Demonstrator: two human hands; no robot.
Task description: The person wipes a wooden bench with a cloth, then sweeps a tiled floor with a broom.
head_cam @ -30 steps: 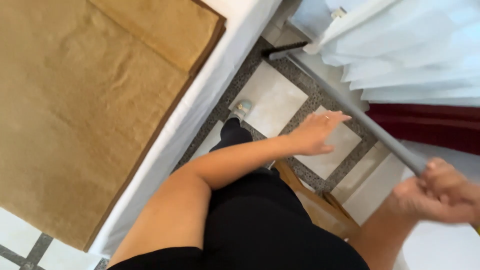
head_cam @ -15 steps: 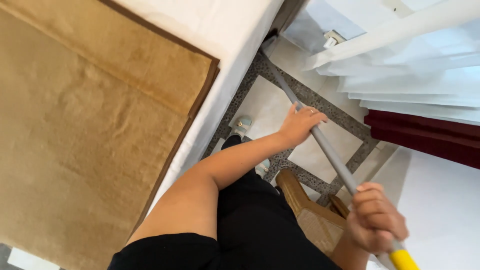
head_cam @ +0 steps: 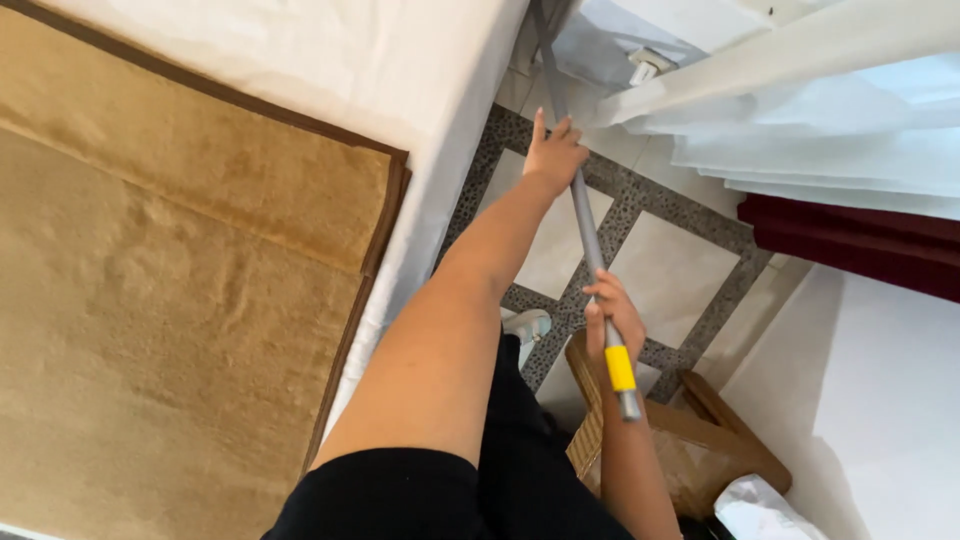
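A long grey pole (head_cam: pixel 582 215) with a yellow band near its end runs from my lap towards the floor gap beside the bed. My left hand (head_cam: pixel 553 157) grips the pole far out, arm stretched forward. My right hand (head_cam: pixel 612 318) holds the pole near its yellow band (head_cam: pixel 619 368), close to my body. The pole's far end passes beyond the bed corner and out of view at the top.
A bed (head_cam: pixel 330 70) with a white sheet and a tan brown-edged blanket (head_cam: pixel 170 300) fills the left. White curtains (head_cam: pixel 800 110) and a dark red cloth (head_cam: pixel 850 240) hang at right. A wooden stool (head_cam: pixel 700 440) stands by my leg on the tiled floor (head_cam: pixel 670 270).
The pole has swung from slanting across the right to pointing forward along the bed's side. My left hand slid farther out, and my right hand moved in towards my body.
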